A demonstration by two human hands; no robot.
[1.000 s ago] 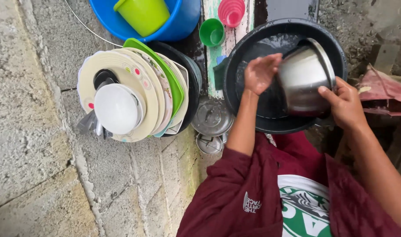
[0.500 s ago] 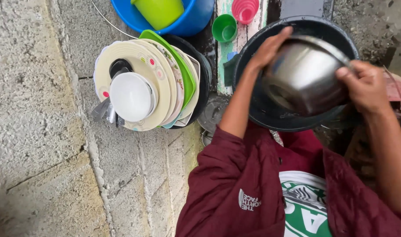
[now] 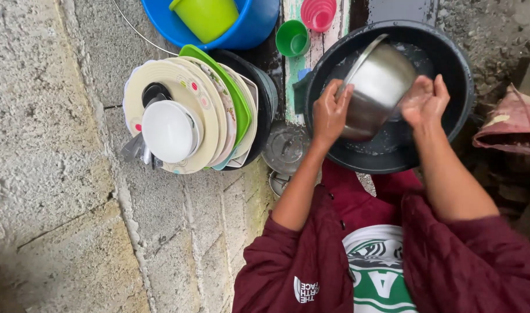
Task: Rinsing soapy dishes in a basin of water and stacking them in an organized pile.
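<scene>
Ground of grey concrete blocks (image 3: 56,174) with mortar joints, bearing: 1 black basin (image 3: 450,64) at upper right; 1 dark tub of stacked plates (image 3: 265,87); 1 blue basin (image 3: 253,26) at top; 2 steel lids (image 3: 283,149) between tub and black basin; a painted plank (image 3: 293,14) carrying 1 green cup (image 3: 292,39) and 1 pink cup (image 3: 318,14)

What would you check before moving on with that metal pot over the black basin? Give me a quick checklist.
1. Left hand on the steel pot: ok, it grips the rim side.
2. Right hand on the pot: ok, palm pressed to its side.
3. Pot over the black basin: ok, any drips would fall inside.
4. Pot rinsed clean: cannot tell, its inside is turned away.
5. Stacked plates steady: ok, leaning together in their dark tub.
6. Small lid beside the basin out of the way: ok, apart from both hands.
</scene>
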